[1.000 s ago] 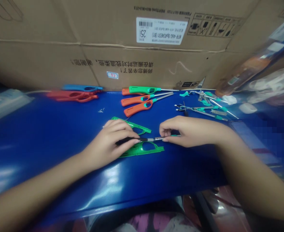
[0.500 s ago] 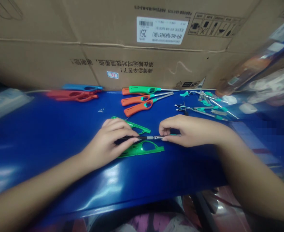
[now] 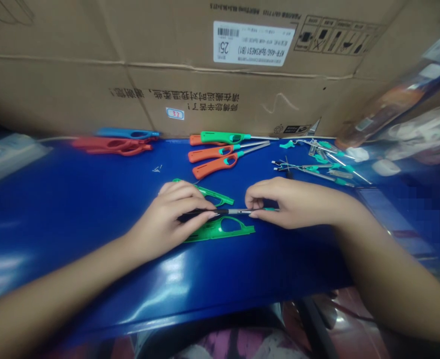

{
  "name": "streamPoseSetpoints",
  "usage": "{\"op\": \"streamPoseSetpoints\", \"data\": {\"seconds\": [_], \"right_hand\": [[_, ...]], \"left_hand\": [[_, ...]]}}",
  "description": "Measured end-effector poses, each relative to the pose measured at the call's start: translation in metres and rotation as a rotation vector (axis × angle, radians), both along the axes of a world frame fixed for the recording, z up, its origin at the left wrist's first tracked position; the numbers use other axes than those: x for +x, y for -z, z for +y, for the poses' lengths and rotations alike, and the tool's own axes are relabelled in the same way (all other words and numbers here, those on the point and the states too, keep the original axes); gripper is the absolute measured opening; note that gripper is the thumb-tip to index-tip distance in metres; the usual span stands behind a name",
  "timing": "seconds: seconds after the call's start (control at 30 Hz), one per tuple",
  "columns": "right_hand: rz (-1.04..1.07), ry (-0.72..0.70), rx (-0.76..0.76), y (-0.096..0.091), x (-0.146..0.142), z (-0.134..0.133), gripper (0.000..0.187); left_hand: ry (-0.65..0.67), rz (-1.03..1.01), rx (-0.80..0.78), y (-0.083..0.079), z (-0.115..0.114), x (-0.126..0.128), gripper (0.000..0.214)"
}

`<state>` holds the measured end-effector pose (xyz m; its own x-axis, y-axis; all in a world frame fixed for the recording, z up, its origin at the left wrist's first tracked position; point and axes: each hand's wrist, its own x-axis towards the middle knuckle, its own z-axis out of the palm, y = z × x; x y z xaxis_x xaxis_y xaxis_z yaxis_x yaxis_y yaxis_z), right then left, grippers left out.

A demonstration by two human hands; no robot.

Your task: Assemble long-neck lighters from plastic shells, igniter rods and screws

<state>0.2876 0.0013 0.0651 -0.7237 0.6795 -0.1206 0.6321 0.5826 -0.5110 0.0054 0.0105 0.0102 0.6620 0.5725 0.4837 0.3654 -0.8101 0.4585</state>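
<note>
My left hand (image 3: 177,209) is closed, thumb and fingers pinching the black end of a slim black-and-silver rod (image 3: 225,212). The rest of that end is hidden under the hand. Opposite it, my right hand (image 3: 280,202) pinches the silver end, its fingers curled in. A bit of teal plastic shows between its fingers. Under and in front of the left hand lies a green lighter shell half (image 3: 238,230), with a trigger opening. A second green shell half (image 3: 220,197) lies just behind the rod, partly covered by the left hand.
Assembled orange lighters (image 3: 214,165) and a green lighter (image 3: 220,137) lie at the back. Red shells (image 3: 111,146) and a blue shell (image 3: 126,133) are back left, near tiny screws (image 3: 157,168). Teal-and-metal lighter parts (image 3: 321,167) lie back right. A cardboard wall (image 3: 190,45) stands behind.
Both hands stay almost in place. The silver section between them looks slightly shifted or turned, with more grey showing near my right fingertips.
</note>
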Motion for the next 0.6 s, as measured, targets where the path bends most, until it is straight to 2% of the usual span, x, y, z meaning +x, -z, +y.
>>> {"op": "streamPoseSetpoints", "data": {"seconds": [0.33,0.6], "right_hand": [[0.064,-0.015,0.021,0.002,-0.009,-0.001,0.003],[0.142,-0.039,0.025,0.014,-0.027,-0.009,0.007]], "left_hand": [[0.006,-0.015,-0.01,0.0,-0.002,0.002,0.01],[0.023,-0.048,0.005,0.003,-0.005,0.004,0.012]]}}
